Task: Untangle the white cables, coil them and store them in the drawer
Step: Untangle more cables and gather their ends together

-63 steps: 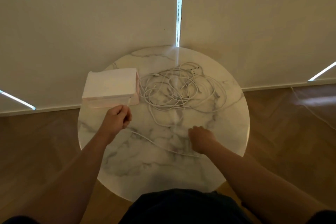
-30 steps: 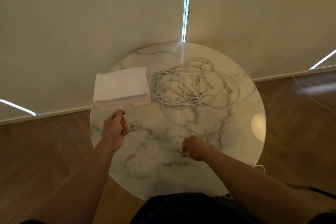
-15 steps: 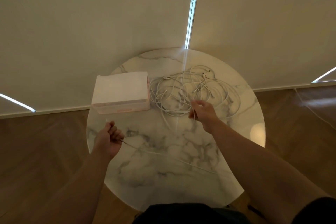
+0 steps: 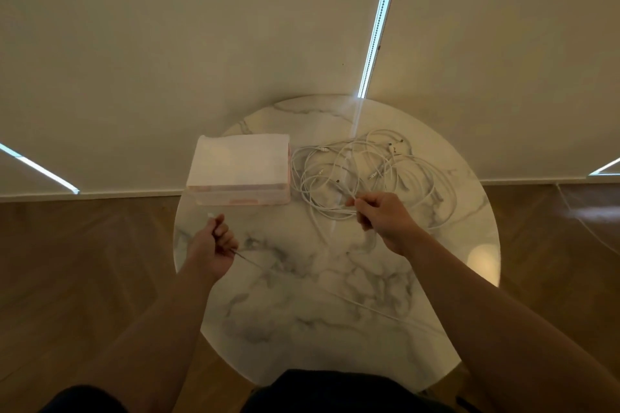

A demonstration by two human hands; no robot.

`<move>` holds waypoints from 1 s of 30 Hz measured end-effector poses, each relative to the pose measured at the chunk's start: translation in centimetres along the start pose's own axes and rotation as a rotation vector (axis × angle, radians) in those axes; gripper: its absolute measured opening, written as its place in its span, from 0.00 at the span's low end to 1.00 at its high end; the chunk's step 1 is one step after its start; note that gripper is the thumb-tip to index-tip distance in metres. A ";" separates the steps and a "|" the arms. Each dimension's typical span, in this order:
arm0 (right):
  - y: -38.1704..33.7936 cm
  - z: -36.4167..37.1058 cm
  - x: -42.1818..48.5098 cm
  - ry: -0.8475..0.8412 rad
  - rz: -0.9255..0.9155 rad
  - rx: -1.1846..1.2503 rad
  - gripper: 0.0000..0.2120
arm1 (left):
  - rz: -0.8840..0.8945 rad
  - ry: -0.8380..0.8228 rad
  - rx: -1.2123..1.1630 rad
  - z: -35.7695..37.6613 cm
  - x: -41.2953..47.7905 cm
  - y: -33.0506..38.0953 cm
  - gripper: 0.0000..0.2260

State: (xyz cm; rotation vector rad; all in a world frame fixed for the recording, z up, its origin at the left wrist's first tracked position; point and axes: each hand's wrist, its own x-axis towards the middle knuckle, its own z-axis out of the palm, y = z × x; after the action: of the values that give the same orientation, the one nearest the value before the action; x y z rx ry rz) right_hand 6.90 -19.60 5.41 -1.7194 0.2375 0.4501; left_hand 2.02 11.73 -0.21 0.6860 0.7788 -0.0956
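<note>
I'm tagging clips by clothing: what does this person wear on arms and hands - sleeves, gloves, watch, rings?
The left forearm and right forearm are bare, with no sleeves in view. The left hand and right hand wear no gloves; no watch, bracelet or ring shows. Some dark clothing shows at the bottom edge.

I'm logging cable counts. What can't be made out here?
Head view only:
Number of tangled white cables: strands overlap.
Type of their connectors: too small.
Contents of the white-topped pink drawer box: closed front hides them.
The strand inside the left hand: curled fingers cover it.
</note>
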 end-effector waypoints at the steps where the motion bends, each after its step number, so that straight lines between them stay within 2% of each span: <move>1: -0.2 0.1 -0.2 -0.015 -0.005 -0.023 0.10 | 0.008 0.010 -0.026 -0.2 0.3 0.4 0.15; 5: -0.9 0.7 -1.2 -0.060 -0.003 -0.012 0.09 | 0.034 0.056 -0.127 -0.6 1.1 1.7 0.15; 9: -1.5 1.7 -2.3 -0.084 -0.116 -0.198 0.09 | -0.026 0.039 -0.088 0.0 0.5 1.2 0.15; 13: -1.8 3.5 -3.4 -0.193 -0.121 -0.349 0.09 | -0.107 0.012 0.000 1.2 -1.0 -0.4 0.14; 16: -1.9 4.2 -3.7 -0.139 -0.169 -0.306 0.11 | -0.113 -0.030 0.029 2.1 -1.8 -0.9 0.14; 19: -2.2 3.9 -3.6 -0.120 -0.295 -0.483 0.09 | -0.102 -0.089 0.061 3.1 -2.3 -0.8 0.13; 25: -1.1 3.9 -4.4 -0.514 -0.402 -0.912 0.08 | -0.135 -0.129 0.080 4.5 -2.8 -1.0 0.15; 30: 0.3 3.3 -4.8 -0.656 -0.323 -1.015 0.08 | -0.187 -0.146 0.102 5.1 -3.0 -1.4 0.16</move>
State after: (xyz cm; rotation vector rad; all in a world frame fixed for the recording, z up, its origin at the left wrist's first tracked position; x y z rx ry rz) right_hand 1.90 -16.88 6.72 -2.3869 -0.8735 0.9551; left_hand 2.56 7.08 3.69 0.6937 0.6995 -0.3533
